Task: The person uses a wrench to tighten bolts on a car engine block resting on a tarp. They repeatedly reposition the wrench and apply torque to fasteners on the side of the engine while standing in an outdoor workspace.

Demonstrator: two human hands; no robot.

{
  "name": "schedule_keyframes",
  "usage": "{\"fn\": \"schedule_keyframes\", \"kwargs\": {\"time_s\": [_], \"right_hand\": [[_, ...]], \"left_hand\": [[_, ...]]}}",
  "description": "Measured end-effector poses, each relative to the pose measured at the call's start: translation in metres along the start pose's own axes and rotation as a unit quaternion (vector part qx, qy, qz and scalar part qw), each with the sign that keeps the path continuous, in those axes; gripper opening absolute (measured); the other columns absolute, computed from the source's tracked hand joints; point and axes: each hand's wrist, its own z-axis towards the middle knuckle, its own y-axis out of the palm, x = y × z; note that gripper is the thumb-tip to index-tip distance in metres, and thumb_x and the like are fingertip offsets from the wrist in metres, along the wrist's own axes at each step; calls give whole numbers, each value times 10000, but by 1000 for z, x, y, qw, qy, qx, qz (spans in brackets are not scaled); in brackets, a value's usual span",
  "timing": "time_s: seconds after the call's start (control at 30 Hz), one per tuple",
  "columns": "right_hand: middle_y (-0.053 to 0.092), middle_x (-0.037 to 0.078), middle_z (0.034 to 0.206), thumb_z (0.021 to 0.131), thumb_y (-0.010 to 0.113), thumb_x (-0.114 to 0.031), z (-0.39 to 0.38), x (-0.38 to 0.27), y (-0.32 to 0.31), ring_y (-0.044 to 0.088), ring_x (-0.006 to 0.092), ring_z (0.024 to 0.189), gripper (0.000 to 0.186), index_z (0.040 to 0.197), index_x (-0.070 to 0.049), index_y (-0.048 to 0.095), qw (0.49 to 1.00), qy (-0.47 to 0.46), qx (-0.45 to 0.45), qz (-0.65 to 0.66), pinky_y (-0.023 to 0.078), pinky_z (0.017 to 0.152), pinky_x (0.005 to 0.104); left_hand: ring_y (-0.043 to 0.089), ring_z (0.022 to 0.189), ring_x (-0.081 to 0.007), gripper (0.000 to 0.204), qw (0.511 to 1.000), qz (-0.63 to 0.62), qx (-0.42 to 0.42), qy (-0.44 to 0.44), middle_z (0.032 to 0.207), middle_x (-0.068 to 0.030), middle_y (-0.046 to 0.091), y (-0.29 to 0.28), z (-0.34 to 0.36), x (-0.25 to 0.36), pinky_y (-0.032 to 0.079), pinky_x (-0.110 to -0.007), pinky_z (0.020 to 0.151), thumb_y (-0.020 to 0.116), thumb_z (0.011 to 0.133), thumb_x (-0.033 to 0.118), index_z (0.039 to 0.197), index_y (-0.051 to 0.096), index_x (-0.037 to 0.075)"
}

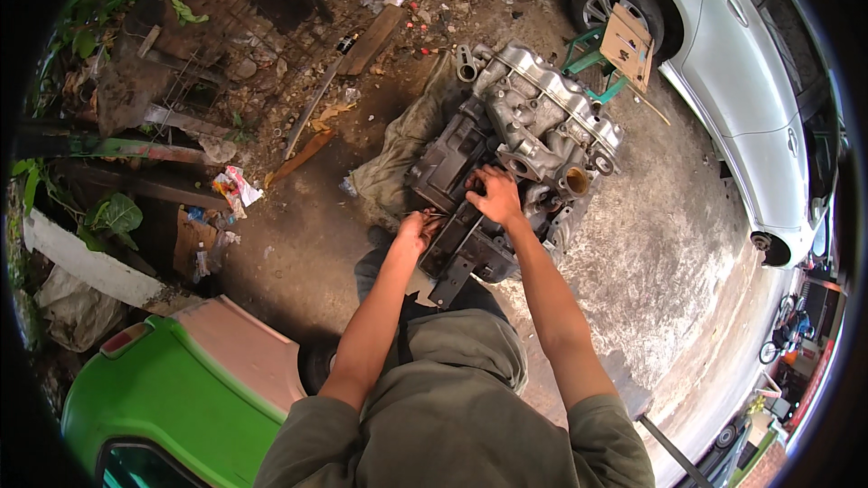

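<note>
Left hand (418,230): fingers curled at the near-left edge of the engine (524,140); I cannot tell whether they grip anything. Right hand (495,194): apart from the left, fingers bent against its dark middle. Engine: before the person's lap. Cloth (395,161): along its left edge. Board (630,47): on green stool (588,62), dark marks, unreadable from here.

A loose, olive-grey shirt (461,429) fills the lower middle of the frame, creased and bunched at the hem. Its short, wide sleeves (610,438) end above the elbows; forearms (375,321) and fingers (484,181) are bare. Dark trousers (369,273) show beyond the hem.
</note>
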Motion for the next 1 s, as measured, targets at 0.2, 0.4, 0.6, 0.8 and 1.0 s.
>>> {"fn": "schedule_keyframes", "kwargs": {"time_s": [0.2, 0.4, 0.6, 0.8, 1.0], "right_hand": [[625, 114, 976, 732, 714, -319, 2, 1, 1, 599, 323, 1057, 320, 962, -97, 706, 1000, 2, 1, -9, 432, 978, 457], [629, 128, 1019, 727, 714, -323, 1, 0, 0, 593, 336, 1087, 327, 964, -98, 701, 1000, 11, -7, -8, 426, 993, 465], [638, 141, 1053, 730, 716, -332, 2, 2, 0, 585, 349, 1123, 324, 957, -102, 695, 1000, 16, -23, -3, 419, 1008, 465], [621, 129, 989, 725, 708, -337, 1, 5, 4, 592, 340, 1067, 335, 961, -100, 693, 1000, -7, 0, -11, 426, 965, 463], [609, 121, 947, 727, 695, -326, 1, 5, 3, 595, 335, 1038, 324, 958, -98, 689, 1000, -16, 10, -9, 436, 923, 464]], "left_hand": [[716, 924, -302, 109, 999, 43, 11, 16, 1048, -137, 682, 15, -11, 3, 615, -409, 770, 506, 1039, 98, 1028, 584, 23], [717, 918, -265, 119, 994, 60, 10, 90, 1038, -129, 704, 17, -21, -5, 603, -354, 727, 604, 1005, 118, 1082, 616, 27], [705, 947, -217, 240, 995, 67, -42, 67, 1059, -90, 705, 16, -37, 0, 601, -338, 750, 729, 928, 140, 1111, 618, 33], [669, 1044, -190, 462, 971, 138, -140, 138, 1164, -76, 684, 20, -77, 0, 575, -332, 886, 841, 790, 34, 1179, 594, 67], [647, 1083, -201, 571, 963, 184, -125, 151, 1201, -67, 668, 18, -81, 0, 552, -342, 947, 838, 730, -63, 1213, 569, 79]]}}
